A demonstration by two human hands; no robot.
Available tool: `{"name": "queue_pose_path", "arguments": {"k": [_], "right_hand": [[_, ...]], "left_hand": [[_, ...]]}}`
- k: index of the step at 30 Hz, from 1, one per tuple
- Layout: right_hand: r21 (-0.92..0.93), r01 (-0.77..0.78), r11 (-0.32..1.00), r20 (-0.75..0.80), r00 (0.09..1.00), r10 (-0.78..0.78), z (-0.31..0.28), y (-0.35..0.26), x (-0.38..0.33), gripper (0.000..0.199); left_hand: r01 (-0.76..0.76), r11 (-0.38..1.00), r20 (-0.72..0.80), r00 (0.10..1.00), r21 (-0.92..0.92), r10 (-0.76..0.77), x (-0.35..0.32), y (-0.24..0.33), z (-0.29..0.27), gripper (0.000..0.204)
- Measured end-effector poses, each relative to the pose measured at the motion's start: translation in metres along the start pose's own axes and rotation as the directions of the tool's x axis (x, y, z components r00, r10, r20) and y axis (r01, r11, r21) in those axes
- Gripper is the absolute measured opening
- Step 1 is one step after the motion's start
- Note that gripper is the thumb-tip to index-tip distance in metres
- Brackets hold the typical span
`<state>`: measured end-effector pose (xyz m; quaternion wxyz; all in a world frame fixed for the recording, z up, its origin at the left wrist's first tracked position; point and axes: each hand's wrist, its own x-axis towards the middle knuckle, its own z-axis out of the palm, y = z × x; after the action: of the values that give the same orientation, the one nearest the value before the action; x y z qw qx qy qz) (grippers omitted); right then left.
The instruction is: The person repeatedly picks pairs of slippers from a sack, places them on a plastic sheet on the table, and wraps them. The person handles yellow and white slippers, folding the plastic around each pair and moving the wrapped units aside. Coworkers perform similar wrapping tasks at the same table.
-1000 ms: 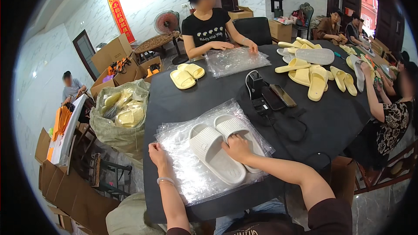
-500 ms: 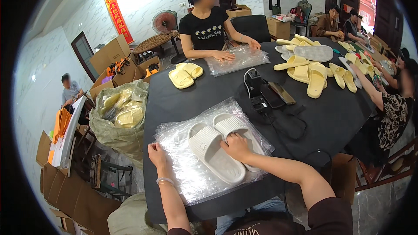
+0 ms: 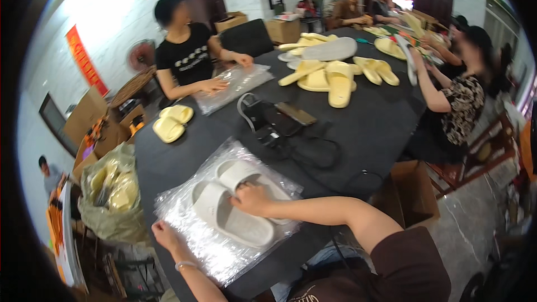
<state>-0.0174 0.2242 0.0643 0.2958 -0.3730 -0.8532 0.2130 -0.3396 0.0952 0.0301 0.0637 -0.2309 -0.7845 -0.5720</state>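
Note:
A pair of pale grey slide slippers (image 3: 238, 221) lies side by side on a stack of clear plastic bags (image 3: 182, 204) at the table's near edge. My right hand (image 3: 253, 199) is closed on the slippers, its fingers down between the two straps. At the stack's left edge, my left hand (image 3: 166, 236) has thumb and fingertips drawn together on a plastic bag's edge; motion blur softens the contact.
Beyond the slippers lie a black power strip (image 3: 263, 126), a phone (image 3: 296, 113) and cables. Yellow slippers (image 3: 339, 81) are piled farther right. A co-worker (image 3: 193, 56) rests both hands on plastic bags. Left of the table stands a woven sack (image 3: 112, 218).
My view has swung to the right, so the scene sits farther left. Both my hands keep their places on the slippers and bags. A co-worker at the right now holds a slipper upright.

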Motion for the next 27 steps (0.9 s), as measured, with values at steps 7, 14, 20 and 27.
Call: {"name": "queue_pose_path", "arguments": {"k": [7,14,20,27], "right_hand": [[-0.044,-0.022,0.999,0.008,1.0,0.022,0.002,0.006,0.0,0.039],[-0.018,-0.044,0.999,0.037,0.998,0.044,-0.002,0.002,-0.001,0.042],[-0.047,-0.024,0.999,-0.008,1.0,0.023,0.002,0.003,0.0,0.04],[-0.069,-0.05,0.996,0.076,0.996,0.055,-0.011,-0.001,-0.001,0.039]], "left_hand": [[-0.063,0.994,0.074,0.996,0.093,0.056,0.004,-0.001,0.001,0.019],[-0.104,0.987,0.068,0.993,0.122,0.096,0.01,-0.012,0.001,0.019],[-0.044,0.995,-0.019,0.999,0.089,0.046,-0.001,0.007,0.0,0.016],[-0.053,0.996,-0.022,0.998,0.077,0.055,-0.006,0.015,0.005,0.012]]}}
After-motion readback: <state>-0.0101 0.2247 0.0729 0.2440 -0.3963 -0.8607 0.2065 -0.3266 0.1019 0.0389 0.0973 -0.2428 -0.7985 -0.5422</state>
